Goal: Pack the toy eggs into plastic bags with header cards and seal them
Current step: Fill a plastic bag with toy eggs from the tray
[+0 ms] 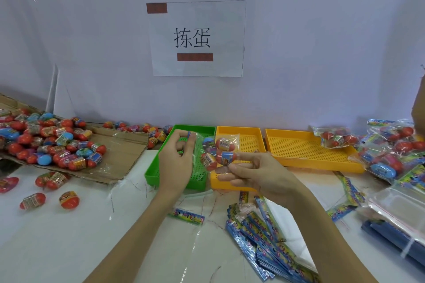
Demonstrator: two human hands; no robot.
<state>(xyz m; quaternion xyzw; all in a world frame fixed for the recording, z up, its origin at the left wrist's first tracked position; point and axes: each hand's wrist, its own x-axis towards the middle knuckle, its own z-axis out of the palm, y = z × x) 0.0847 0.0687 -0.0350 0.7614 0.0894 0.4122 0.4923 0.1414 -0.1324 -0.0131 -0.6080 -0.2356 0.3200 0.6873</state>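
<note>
A clear plastic bag (220,151) with several toy eggs inside hangs between both hands above the green tray (151,167). My left hand (177,161) pinches the bag's left edge by a blue strip near its fingertips. From the right, my right hand (250,172) pinches the bag close to a blue-banded egg (226,157). Loose red and blue toy eggs (50,142) are heaped on flattened cardboard at the left. Colourful header cards (259,230) lie fanned out on the table in front of me.
Two yellow perforated trays (305,151) stand to the right of the green one. Filled bags (391,151) pile up at the far right, beside a stack of clear bags (400,207). A few eggs (69,200) lie loose on the white table at the left. A paper sign (196,39) hangs on the wall.
</note>
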